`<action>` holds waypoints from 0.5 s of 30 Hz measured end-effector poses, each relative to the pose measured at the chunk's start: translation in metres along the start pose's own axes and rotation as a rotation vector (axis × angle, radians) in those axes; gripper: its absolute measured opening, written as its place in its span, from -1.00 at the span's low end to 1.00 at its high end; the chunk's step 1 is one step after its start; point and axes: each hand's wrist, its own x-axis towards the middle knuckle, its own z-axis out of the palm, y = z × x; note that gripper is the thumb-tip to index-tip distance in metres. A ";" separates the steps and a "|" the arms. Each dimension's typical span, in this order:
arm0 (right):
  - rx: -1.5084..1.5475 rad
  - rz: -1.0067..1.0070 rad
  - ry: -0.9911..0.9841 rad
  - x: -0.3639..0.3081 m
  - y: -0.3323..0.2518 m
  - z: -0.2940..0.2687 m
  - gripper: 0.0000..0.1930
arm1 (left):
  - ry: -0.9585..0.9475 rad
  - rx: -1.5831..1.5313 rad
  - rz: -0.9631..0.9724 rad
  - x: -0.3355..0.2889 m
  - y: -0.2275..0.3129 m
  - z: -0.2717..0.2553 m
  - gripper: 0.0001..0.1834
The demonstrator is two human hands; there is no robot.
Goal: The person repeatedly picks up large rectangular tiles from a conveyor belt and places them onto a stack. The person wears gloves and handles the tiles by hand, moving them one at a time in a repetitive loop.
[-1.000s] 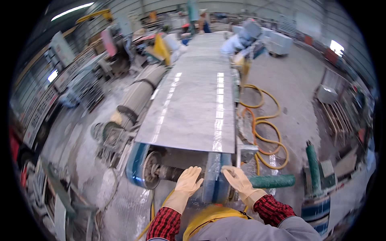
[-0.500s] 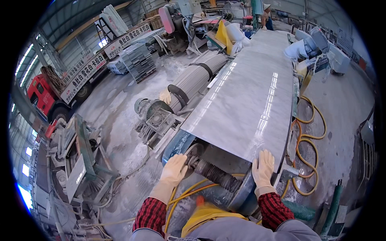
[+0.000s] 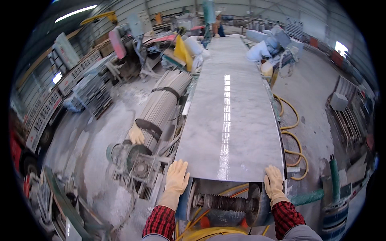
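A long, polished grey-white stone slab (image 3: 205,136) lies flat on a long machine bed and stretches away in front of me. My left hand (image 3: 175,180), in a cream rubber glove, rests at the slab's near left corner with its fingers stretched forward. At the near right corner lies my right hand (image 3: 274,184), gloved the same way, fingers extended over the edge. Below the near edge, between my hands, sits a dark ribbed roller (image 3: 225,203) between two blue-sided end wheels. Neither hand's underside shows.
On the left stand a strapped bundle of pale rods (image 3: 167,102), a motor (image 3: 140,166) and a loose glove (image 3: 136,134). Yellow hoses (image 3: 299,154) coil on the right floor, near a green pipe (image 3: 334,178). Someone (image 3: 220,30) stands at the slab's far end.
My left hand has moved from beside the roller wheel up to the slab's near left corner. My right hand stays at the right corner. The view has turned right, squaring up with the slab.
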 end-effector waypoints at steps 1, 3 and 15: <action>-0.027 0.019 0.018 0.002 -0.003 0.000 -0.60 | 0.004 -0.008 0.013 0.004 -0.005 0.002 -0.40; -0.063 0.082 0.024 0.005 -0.010 -0.001 -0.60 | 0.043 -0.036 0.048 0.007 -0.014 0.016 -0.42; -0.262 0.205 -0.001 -0.010 -0.014 0.004 -0.49 | 0.003 -0.085 0.022 0.008 -0.007 0.012 -0.47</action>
